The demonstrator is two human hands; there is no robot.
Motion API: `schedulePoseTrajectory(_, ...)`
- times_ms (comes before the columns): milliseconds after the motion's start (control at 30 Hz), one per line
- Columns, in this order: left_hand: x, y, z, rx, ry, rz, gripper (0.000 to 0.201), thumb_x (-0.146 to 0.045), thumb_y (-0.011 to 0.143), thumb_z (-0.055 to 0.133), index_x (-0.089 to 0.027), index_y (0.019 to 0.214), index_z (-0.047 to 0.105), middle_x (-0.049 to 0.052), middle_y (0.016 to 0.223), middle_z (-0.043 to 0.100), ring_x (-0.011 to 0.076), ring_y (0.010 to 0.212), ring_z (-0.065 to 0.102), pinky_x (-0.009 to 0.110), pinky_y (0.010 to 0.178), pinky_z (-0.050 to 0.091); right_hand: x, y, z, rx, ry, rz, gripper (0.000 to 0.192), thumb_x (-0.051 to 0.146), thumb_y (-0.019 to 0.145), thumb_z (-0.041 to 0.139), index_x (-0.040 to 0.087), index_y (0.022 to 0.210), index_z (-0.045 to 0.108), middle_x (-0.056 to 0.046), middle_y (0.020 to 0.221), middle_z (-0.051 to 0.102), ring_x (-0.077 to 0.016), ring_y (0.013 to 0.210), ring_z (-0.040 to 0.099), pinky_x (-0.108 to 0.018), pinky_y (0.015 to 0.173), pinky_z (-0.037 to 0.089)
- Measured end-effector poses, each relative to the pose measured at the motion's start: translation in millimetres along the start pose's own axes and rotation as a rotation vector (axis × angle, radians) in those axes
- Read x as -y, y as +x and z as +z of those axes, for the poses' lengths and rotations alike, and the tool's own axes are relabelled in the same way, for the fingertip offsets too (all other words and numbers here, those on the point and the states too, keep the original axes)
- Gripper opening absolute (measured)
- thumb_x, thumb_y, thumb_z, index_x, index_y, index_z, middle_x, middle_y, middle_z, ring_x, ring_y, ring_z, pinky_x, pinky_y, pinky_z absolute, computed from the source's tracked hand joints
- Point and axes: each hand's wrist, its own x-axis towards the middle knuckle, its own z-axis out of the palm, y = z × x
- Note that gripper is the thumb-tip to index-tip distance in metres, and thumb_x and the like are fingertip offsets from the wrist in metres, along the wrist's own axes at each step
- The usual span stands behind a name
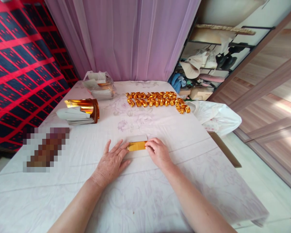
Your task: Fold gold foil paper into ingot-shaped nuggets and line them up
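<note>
A sheet of gold foil paper [137, 146] lies on the table, partly folded so that a gold strip shows in front of its white backing. My left hand [113, 159] rests flat with fingers spread, its fingertips on the left end of the strip. At the opposite end, the thumb and fingers of my right hand [158, 151] pinch the paper's edge. Farther back are rows of folded gold foil pieces [155, 99], with a few more at the right end.
A curled stack of gold foil sheets [83, 111] sits at the left, with a clear plastic bag [99, 84] of paper behind it. A pixelated patch [47, 149] hides something at the left edge. A white plastic bag [218, 116] hangs beyond the table's right edge.
</note>
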Motion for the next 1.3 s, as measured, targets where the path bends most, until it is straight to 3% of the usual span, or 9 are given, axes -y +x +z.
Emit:
schedulePoseTrajectory(167,3.0,-1.6,7.9,-0.019,0.034,0.023,0.033,-0.043,0.097,0.045,-0.020,0.118,0.057,0.007,0.137,0.060,0.0282,0.136,0.045,0.054,0.120,0.003,-1.8,-0.4,2.8,0.005,-0.046,-0.026,0.017,0.012,0.087,0.055,0.021,0.088,0.070,-0.006,0.095,0.067,-0.0187,0.090,0.062,-0.032,0.083,0.048)
schedulePoseTrajectory(533,0.8,-5.8,14.3,-0.020,0.103,0.035,0.029,-0.042,0.096,0.047,-0.020,0.111,0.059,0.008,0.137,0.060,0.0261,0.134,0.046,0.052,0.121,0.006,-2.0,5.7,5.2,0.025,-0.169,-0.133,0.020,0.009,0.088,0.053,0.020,0.091,0.070,-0.007,0.097,0.066,-0.0194,0.091,0.061,-0.033,0.085,0.049)
schedulePoseTrajectory(667,-3.4,-8.2,15.4,0.006,0.104,0.017,0.034,-0.044,0.096,0.047,-0.021,0.117,0.059,0.007,0.139,0.058,0.0268,0.135,0.046,0.054,0.120,0.008,11.6,2.5,1.9,0.038,-0.226,-0.180,0.023,0.014,0.090,0.055,0.020,0.108,0.068,-0.009,0.111,0.066,-0.0226,0.101,0.059,-0.037,0.091,0.046)
schedulePoseTrajectory(833,-9.6,-7.5,15.0,0.037,0.095,-0.041,0.037,-0.043,0.096,0.046,-0.023,0.125,0.058,0.008,0.140,0.057,0.0272,0.135,0.045,0.056,0.120,0.008,28.2,-6.0,1.9,0.183,-0.260,-0.290,0.032,0.026,0.093,0.056,0.025,0.124,0.063,-0.009,0.131,0.059,-0.0253,0.117,0.053,-0.042,0.098,0.042)
schedulePoseTrajectory(1067,-12.2,-4.3,8.7,0.061,0.081,-0.061,0.042,-0.044,0.096,0.045,-0.027,0.133,0.056,0.006,0.142,0.056,0.0256,0.137,0.044,0.055,0.119,0.005,33.1,-11.9,-3.9,0.313,-0.317,-0.221,0.035,0.034,0.098,0.048,0.025,0.130,0.059,-0.008,0.139,0.056,-0.0235,0.128,0.049,-0.043,0.103,0.038)
schedulePoseTrajectory(1300,-14.6,-3.0,5.3,0.071,0.061,-0.073,0.040,-0.044,0.096,0.045,-0.025,0.128,0.059,0.006,0.141,0.057,0.0269,0.136,0.045,0.058,0.117,0.011,22.4,-20.1,-11.9,0.208,-0.379,-0.110,0.036,0.029,0.098,0.045,0.019,0.130,0.059,-0.010,0.140,0.056,-0.0251,0.130,0.048,-0.046,0.106,0.036)
